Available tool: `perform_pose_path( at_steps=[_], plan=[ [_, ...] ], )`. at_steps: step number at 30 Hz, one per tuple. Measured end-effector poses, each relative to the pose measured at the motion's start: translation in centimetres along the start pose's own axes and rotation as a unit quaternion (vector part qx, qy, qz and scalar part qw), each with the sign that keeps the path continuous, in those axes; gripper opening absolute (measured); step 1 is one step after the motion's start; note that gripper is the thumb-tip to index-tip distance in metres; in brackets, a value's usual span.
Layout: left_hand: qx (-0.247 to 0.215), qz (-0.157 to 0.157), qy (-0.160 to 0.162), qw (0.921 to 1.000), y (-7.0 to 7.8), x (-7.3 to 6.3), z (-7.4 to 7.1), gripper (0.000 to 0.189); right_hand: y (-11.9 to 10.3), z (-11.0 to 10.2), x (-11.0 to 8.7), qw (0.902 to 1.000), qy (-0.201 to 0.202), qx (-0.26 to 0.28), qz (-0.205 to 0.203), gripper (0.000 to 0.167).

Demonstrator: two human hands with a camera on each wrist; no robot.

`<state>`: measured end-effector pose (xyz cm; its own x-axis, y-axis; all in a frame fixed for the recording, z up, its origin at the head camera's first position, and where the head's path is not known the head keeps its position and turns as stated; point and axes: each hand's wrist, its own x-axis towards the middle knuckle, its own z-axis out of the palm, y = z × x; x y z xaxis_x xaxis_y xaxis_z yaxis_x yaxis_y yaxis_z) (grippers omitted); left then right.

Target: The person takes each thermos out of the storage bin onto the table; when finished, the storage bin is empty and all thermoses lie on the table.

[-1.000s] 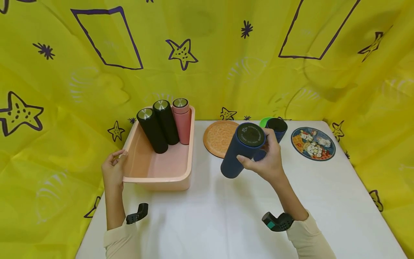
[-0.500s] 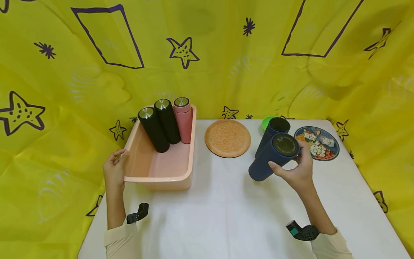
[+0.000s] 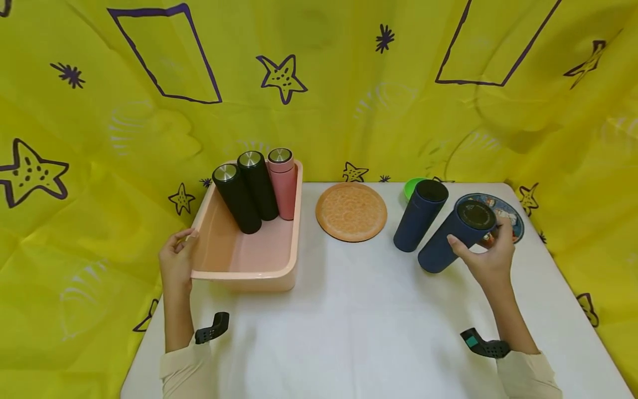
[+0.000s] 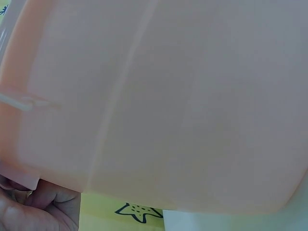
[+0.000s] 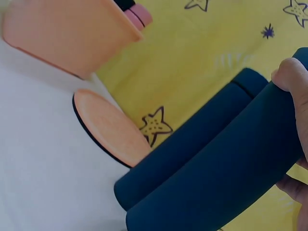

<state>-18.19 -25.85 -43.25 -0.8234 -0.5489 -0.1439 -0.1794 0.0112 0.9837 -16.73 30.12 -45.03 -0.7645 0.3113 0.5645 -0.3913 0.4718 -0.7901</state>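
My left hand (image 3: 176, 257) pinches the left rim of a peach plastic tub (image 3: 264, 275); the left wrist view is filled by the tub's wall (image 4: 192, 120). Inside, two black thermos bottles (image 3: 238, 200) and a pink thermos bottle (image 3: 284, 191) lean with metal-topped lids up. On the right, my right hand (image 3: 490, 257) grips a dark blue thermos bottle (image 3: 451, 241) near its upper end, thumb on the near side. Its printed black end faces up and it tilts right, its lower end close over the table. A second dark blue thermos bottle (image 3: 420, 219) stands just left of it.
A round orange-brown mat (image 3: 351, 212) lies behind the middle of the white table (image 3: 339, 343). Behind the bottles shows a bright green round thing (image 3: 410, 187), and a patterned round mat (image 3: 515, 227) is partly hidden by my right hand. Yellow patterned cloth (image 3: 319, 127) surrounds the table.
My right hand has carried the dark blue bottle to the right, past the front of the other blue bottle, to its right side. The left hand and tub stay in place.
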Motion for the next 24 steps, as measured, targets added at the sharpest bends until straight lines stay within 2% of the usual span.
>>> perform_pose_path(
  at_steps=[12,17,24],
  plan=[
    [0.005,0.008,-0.003,1.0000,-0.1,0.1,-0.1,0.028,3.3,-0.1,2.5,0.9964,-0.025,-0.035,0.073,0.068],
    [0.018,0.012,-0.001,0.9998,-0.3,0.0,-0.1,0.029,3.8,0.2,3.2,0.9947,-0.043,-0.048,0.080,0.069],
    [0.011,0.014,-0.001,0.9998,-0.2,-0.2,-0.1,0.028,3.9,0.4,3.4,0.9934,-0.050,-0.053,0.088,0.066]
  ],
)
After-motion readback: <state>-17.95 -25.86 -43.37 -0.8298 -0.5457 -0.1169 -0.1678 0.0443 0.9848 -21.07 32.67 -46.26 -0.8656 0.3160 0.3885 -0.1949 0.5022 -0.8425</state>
